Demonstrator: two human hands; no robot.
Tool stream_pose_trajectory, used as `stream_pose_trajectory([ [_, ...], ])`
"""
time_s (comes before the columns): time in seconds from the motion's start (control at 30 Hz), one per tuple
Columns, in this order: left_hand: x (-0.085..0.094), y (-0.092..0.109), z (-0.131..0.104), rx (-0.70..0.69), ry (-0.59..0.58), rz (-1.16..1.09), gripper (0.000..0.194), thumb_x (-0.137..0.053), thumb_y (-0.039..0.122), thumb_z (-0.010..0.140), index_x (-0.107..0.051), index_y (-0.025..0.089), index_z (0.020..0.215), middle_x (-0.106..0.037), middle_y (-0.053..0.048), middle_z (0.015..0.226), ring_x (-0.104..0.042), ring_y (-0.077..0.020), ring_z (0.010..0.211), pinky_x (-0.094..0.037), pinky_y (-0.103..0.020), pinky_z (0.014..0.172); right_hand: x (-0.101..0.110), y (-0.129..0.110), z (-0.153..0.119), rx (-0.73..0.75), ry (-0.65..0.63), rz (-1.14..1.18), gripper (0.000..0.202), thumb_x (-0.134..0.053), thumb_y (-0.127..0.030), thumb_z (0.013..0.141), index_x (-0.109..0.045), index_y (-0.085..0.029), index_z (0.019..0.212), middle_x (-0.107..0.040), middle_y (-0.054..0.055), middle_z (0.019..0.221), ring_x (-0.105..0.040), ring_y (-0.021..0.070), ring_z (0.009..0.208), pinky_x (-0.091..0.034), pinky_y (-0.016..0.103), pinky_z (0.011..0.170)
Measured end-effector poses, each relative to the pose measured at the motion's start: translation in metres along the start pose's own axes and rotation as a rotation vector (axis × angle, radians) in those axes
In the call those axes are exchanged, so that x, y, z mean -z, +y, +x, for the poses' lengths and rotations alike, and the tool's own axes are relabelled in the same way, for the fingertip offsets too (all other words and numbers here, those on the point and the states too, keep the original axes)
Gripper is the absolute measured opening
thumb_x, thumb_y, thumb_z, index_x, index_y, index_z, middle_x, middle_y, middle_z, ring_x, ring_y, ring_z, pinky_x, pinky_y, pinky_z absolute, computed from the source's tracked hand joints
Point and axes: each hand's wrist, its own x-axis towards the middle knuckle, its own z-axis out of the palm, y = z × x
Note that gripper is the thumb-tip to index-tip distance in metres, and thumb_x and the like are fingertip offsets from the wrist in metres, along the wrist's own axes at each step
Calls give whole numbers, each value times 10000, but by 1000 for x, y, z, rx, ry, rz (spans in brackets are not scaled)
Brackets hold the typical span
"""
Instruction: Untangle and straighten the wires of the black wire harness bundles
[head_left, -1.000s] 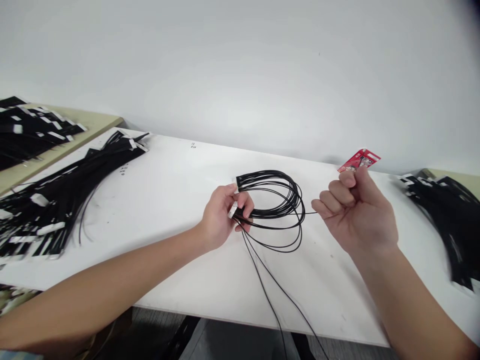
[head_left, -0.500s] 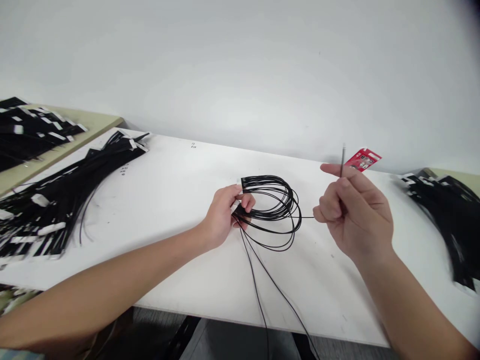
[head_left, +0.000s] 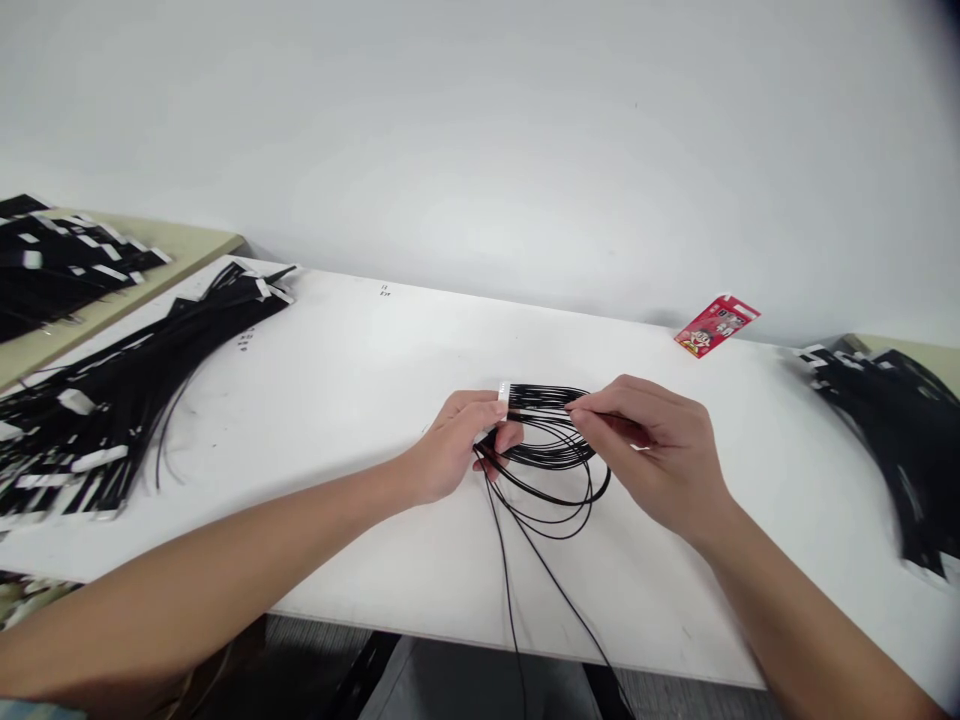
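Note:
My left hand (head_left: 457, 445) is closed around a looped bundle of thin black wires (head_left: 551, 455), holding it by its two connector ends. One white connector (head_left: 505, 398) shows above the thumb, with a row of black wires running out of it to the right. The second connector end is mostly hidden among my fingers. My right hand (head_left: 652, 440) pinches a single black wire between thumb and forefinger, its tip pointing left beside the upper row of wires. Two loose wires (head_left: 547, 580) trail from under my left hand over the table's front edge.
A pile of black wire harnesses with white connectors (head_left: 150, 370) lies on the white table (head_left: 352, 390) at left. More harnesses (head_left: 60, 260) rest on a beige surface (head_left: 202, 238) behind it. Another bundle (head_left: 900, 430) is at right. A red packet (head_left: 712, 328) lies near the wall.
My right hand has moved left and down to the wire bundle, bringing the wire end close to the white connector. My left hand and the bundle have shifted slightly right and down.

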Motion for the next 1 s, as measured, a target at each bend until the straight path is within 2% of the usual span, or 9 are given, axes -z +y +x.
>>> stream_pose_trajectory([
  [0.27, -2, 1, -2, 13, -56, 62, 358, -454, 395, 866, -478, 143, 613, -417, 20, 619, -442, -63, 487, -360, -187, 446, -7, -2, -4, 189, 46, -139, 98, -632, -39, 795, -674, -118, 835, -584, 7, 664, -450, 41, 545, -369, 173, 473],
  [0.4, -2, -1, -1, 15, -42, 52, 363, -440, 401, 876, -489, 141, 627, -427, 19, 630, -455, -66, 481, -354, -189, 435, -7, -5, -6, 195, 114, -207, 115, -642, -66, 805, -668, -139, 890, -568, -20, 619, -425, 40, 506, -352, 178, 448],
  [0.5, -1, -2, 0, 21, -7, 25, 378, -435, 414, 880, -497, 138, 629, -446, 16, 638, -473, -70, 461, -352, -196, 421, -5, -8, -6, 10, 196, -104, 83, -634, -125, 830, -652, -179, 892, -538, -43, 575, -396, 46, 461, -344, 191, 424],
  [0.6, 0, -2, 1, 24, 34, -1, 396, -433, 433, 873, -488, 136, 617, -456, 13, 633, -484, -77, 435, -344, -207, 406, -2, -7, -3, -246, 306, 169, 15, -635, -202, 847, -629, -209, 859, -480, -51, 528, -432, 74, 461, -351, 199, 406],
  [0.73, -1, 2, 2, 19, 52, -58, 386, -439, 442, 848, -452, 144, 601, -432, 14, 609, -508, -99, 434, -309, -210, 389, 6, -1, 5, -451, 416, 453, 78, -677, -295, 821, -659, -219, 820, -468, -38, 535, -401, 77, 448, -271, 191, 358],
  [0.87, -3, 6, 3, 49, 96, -97, 388, -452, 466, 820, -430, 151, 594, -399, 22, 599, -506, -98, 431, -297, -213, 395, 12, 1, 10, -635, 386, 590, 171, -627, -360, 855, -714, -230, 922, -398, -47, 558, -272, 44, 417, -228, 199, 361],
  [1.0, -3, 7, 3, 50, 130, -117, 388, -459, 475, 801, -423, 155, 585, -384, 23, 595, -492, -92, 430, -297, -216, 398, 14, 3, 12, -641, 309, 640, 238, -550, -387, 893, -696, -259, 1032, -336, -44, 625, -249, 50, 421, -216, 206, 337],
])
